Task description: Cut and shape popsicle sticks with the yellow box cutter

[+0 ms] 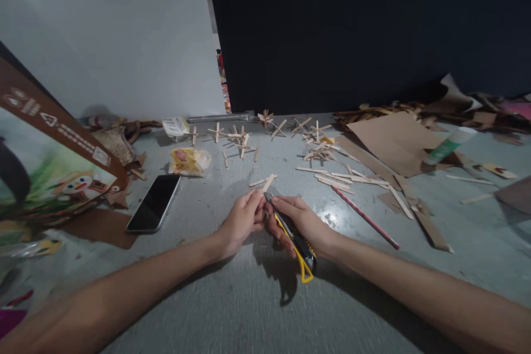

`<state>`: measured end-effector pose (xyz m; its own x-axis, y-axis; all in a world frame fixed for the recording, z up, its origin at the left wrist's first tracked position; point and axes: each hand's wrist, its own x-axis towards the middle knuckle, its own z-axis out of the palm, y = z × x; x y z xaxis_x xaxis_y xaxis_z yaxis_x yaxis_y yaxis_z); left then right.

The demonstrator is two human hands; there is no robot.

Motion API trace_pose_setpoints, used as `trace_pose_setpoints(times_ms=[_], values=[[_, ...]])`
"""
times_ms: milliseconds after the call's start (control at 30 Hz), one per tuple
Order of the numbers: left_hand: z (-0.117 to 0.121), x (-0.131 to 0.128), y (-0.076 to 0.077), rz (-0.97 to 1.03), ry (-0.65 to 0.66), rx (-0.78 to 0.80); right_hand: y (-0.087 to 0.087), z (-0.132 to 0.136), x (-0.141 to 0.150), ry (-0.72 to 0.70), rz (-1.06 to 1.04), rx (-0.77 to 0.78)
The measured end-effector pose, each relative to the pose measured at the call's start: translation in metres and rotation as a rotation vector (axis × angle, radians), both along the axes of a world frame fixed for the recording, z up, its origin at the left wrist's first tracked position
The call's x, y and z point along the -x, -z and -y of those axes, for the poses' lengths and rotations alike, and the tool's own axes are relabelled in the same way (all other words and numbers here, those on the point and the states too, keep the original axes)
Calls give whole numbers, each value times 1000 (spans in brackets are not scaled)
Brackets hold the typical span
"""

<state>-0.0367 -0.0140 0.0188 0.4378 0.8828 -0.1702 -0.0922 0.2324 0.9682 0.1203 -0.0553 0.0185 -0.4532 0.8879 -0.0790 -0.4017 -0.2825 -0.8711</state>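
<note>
My left hand (pixel 245 214) pinches a short wooden craft stick (pixel 269 182), whose far end points away from me. My right hand (pixel 302 221) is wrapped around a black and yellow utility knife (pixel 295 239), its front end up against the stick and the left fingertips. The blade itself is too small to make out. Just beyond the left fingers another craft stick (pixel 258 182) lies on the table. Farther back stand several small crossed-stick pieces (pixel 217 132). Loose craft sticks (pixel 352 178) are scattered to the right.
A phone (pixel 154 203) and a wrapped snack (pixel 189 161) lie to the left, beside a printed carton (pixel 62 144). On the right are a red pencil (pixel 365 217), cardboard (pixel 394 141) and a glue stick (pixel 451 145). A black panel (pixel 365 33) stands behind the grey table (pixel 199 310).
</note>
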Motion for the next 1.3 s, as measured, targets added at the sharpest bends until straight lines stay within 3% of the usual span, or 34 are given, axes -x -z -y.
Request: trace_pose_setpoints(times_ms=[333,633,900,1300], values=[[1,-1,2,-33,-13,-56,-3,0,0,28,109,-39],[7,3,8,-234,-64,-370,-22,6,-2,83,452,-140],[5,-1,8,-63,-38,-160,-13,7,2,97,330,-132],[0,0,7,6,-11,-27,-7,5,1,64,214,-129]])
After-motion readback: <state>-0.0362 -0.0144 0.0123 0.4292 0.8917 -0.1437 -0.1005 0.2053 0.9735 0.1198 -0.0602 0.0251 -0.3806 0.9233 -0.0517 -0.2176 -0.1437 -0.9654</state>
